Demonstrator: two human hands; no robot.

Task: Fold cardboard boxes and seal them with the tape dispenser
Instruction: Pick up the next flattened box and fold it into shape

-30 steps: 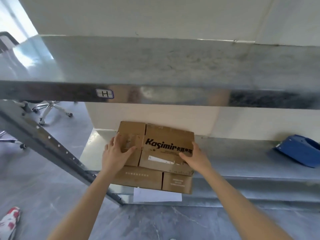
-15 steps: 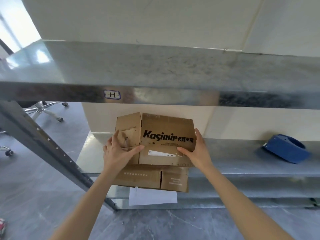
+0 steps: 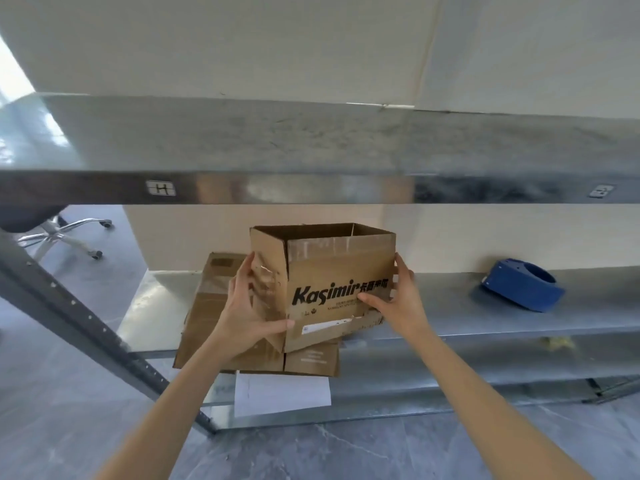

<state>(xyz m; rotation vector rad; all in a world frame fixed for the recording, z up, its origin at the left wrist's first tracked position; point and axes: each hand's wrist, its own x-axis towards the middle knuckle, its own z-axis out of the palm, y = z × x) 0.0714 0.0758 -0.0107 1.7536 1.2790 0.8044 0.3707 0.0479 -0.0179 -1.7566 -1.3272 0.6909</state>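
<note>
A brown cardboard box (image 3: 341, 271) printed "Kasimir" is opened into a rectangular tube with its top open, held above the lower metal shelf (image 3: 450, 313). My left hand (image 3: 247, 306) grips its left side, thumb across the front lower corner. My right hand (image 3: 398, 299) grips its right edge, thumb on the front face. Under it lies a flattened cardboard box (image 3: 214, 317), overhanging the shelf's front edge. The blue tape dispenser (image 3: 523, 289) sits on the same shelf, far to the right of both hands.
An upper metal shelf (image 3: 311, 150) spans the view just above the box. A slanted perforated steel post (image 3: 79, 317) runs down the left. A white paper sheet (image 3: 280, 393) hangs below the flat cardboard. An office chair base (image 3: 65, 233) stands on the grey floor at left.
The top cardboard lay flat on the stack; both hands have lifted it and squared it open into a box shape. The view has shifted slightly left.
</note>
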